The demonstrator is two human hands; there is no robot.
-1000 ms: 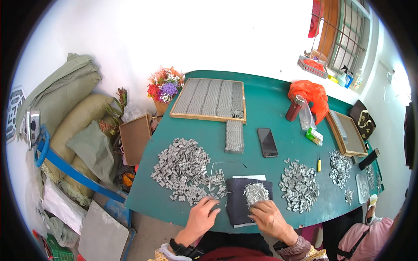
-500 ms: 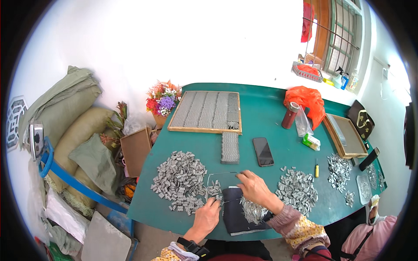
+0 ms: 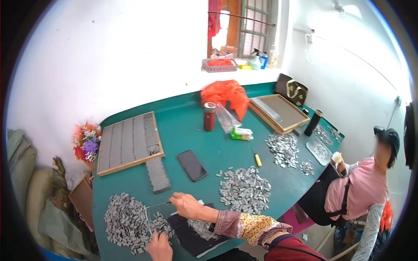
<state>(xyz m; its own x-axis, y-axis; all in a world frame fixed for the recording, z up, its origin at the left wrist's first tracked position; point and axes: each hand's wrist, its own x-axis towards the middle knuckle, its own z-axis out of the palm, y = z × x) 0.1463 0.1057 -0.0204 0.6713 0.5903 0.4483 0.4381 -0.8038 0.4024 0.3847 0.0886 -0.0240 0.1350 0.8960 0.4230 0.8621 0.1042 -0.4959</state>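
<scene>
My right hand (image 3: 187, 205) is pinched on one end of a thin, wire-like metal piece (image 3: 157, 204). The piece runs left from those fingers and bends down toward my left hand (image 3: 160, 249), whose fingers are closed on its lower part. Just left of my hands lies a heap of small zigzag grey metal pieces (image 3: 126, 222), some spilling beside my left fingers. Below my right wrist, a dark folded cloth (image 3: 183, 232) carries a bunch of thin silvery pins (image 3: 203, 229), partly hidden by my arm.
A wooden tray (image 3: 130, 141) of linked metal strips has one woven strip (image 3: 157, 175) hanging out. Around it are a phone (image 3: 192, 165), more metal pieces (image 3: 244, 190), a yellow-handled screwdriver (image 3: 257, 160), a red flask (image 3: 209, 117) and another tray (image 3: 278, 113). A person in pink (image 3: 359, 187) sits at right.
The view has swung to the right, bringing the person in pink further into sight. Both hands keep hold of the thin wire-like piece.
</scene>
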